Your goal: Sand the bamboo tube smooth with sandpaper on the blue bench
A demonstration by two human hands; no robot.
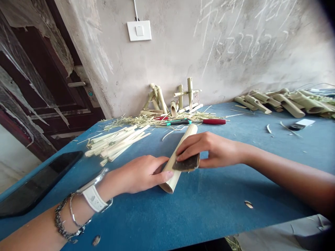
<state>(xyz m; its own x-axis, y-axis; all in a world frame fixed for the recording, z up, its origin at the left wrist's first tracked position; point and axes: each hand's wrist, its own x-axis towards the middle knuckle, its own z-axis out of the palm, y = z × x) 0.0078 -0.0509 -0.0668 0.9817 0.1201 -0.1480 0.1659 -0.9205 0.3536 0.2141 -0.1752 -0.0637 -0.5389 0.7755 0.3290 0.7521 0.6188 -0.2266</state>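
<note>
A split length of pale bamboo [188, 137] lies slantwise on the blue table under both hands. My left hand [142, 174] presses on its lower end, fingers curled over it, and a white watch and beaded bracelets sit on that wrist. My right hand [209, 150] pinches a folded piece of dark sandpaper [186, 163] against the bamboo's upper face. The sandpaper hides part of the bamboo's middle.
A pile of cut bamboo sticks [115, 144] lies left of my hands. Straw shavings, bamboo frames, a red-handled tool [214, 121] and a teal-handled tool [178, 122] sit at the wall. Bamboo tubes [288, 104] are heaped far right. A black phone [39, 183] lies near the left edge.
</note>
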